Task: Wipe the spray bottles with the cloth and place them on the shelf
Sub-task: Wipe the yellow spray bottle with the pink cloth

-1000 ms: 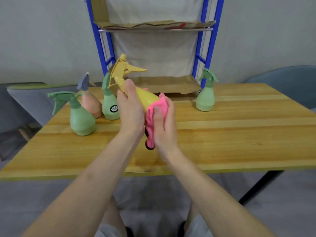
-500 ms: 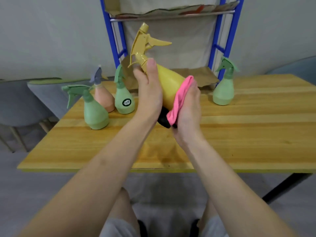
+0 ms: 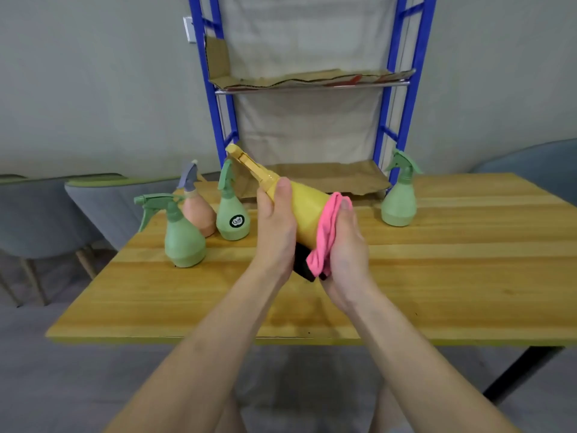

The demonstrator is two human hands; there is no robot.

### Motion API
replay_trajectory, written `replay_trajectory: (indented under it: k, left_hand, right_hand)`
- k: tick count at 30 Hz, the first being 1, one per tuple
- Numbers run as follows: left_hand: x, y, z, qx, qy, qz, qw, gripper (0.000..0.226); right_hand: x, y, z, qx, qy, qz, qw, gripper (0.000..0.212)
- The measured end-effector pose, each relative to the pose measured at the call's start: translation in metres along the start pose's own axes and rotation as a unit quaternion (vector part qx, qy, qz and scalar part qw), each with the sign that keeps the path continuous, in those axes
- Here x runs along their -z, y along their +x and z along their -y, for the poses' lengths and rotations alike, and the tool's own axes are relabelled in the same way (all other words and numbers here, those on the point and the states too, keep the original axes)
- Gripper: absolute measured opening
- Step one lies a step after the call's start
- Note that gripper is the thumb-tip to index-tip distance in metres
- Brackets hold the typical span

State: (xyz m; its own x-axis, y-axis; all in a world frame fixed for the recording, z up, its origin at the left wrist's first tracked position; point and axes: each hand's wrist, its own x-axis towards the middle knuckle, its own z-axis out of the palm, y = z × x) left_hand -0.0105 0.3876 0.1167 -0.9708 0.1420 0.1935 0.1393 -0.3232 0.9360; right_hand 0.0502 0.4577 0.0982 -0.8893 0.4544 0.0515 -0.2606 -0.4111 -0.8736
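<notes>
My left hand (image 3: 276, 226) grips a yellow spray bottle (image 3: 299, 207) by its neck and upper body, held tilted above the wooden table (image 3: 437, 276) with the nozzle pointing up and left. My right hand (image 3: 346, 245) holds a pink cloth (image 3: 324, 235) pressed against the bottle's lower right side. On the table stand three green spray bottles, one at front left (image 3: 182, 242), one with a black label (image 3: 232, 214) and one at right (image 3: 399, 201), plus a peach bottle (image 3: 198, 207) with a grey head. Behind the table rises a blue-framed shelf (image 3: 312, 85).
Cardboard lines the shelf's upper level and its lower level (image 3: 318, 178), which sits at table height. Grey chairs (image 3: 93, 207) stand to the left of the table and another (image 3: 537, 164) at the far right. A black table leg (image 3: 518, 370) shows at lower right.
The yellow bottle has tipped further over, its nozzle now pointing more to the left, and the cloth has shifted on its lower side. The head camera has tilted upward, showing more of the shelf.
</notes>
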Motion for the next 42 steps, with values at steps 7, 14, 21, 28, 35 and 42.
replay_trajectory:
  k: [7, 14, 21, 28, 35, 42]
  left_hand:
    - [-0.004, -0.004, -0.005, 0.132, -0.064, 0.007, 0.989, 0.053]
    - [-0.005, -0.011, -0.002, 0.065, -0.058, 0.016, 0.996, 0.039]
    - [0.0, -0.006, 0.001, 0.05, -0.016, 0.065, 0.996, 0.054]
    - [-0.008, -0.003, -0.002, 0.103, -0.072, 0.048, 0.991, 0.044]
    - [-0.008, -0.007, 0.01, -0.084, 0.111, 0.09, 0.986, 0.053]
    - [-0.016, 0.004, 0.023, -0.103, 0.177, 0.11, 0.973, 0.069]
  right_hand:
    - [0.029, 0.012, -0.029, 0.433, -0.373, 0.012, 0.821, 0.053]
    - [0.004, -0.001, -0.005, 0.079, -0.056, -0.003, 0.995, 0.021]
    - [0.021, 0.009, -0.004, 0.26, -0.23, 0.015, 0.938, 0.047]
    - [0.028, 0.006, -0.021, 0.255, -0.268, 0.019, 0.929, 0.06]
    - [0.03, 0.006, -0.006, -0.002, -0.055, 0.011, 0.998, 0.039]
    - [0.062, 0.014, 0.01, 0.059, -0.238, -0.029, 0.969, 0.026]
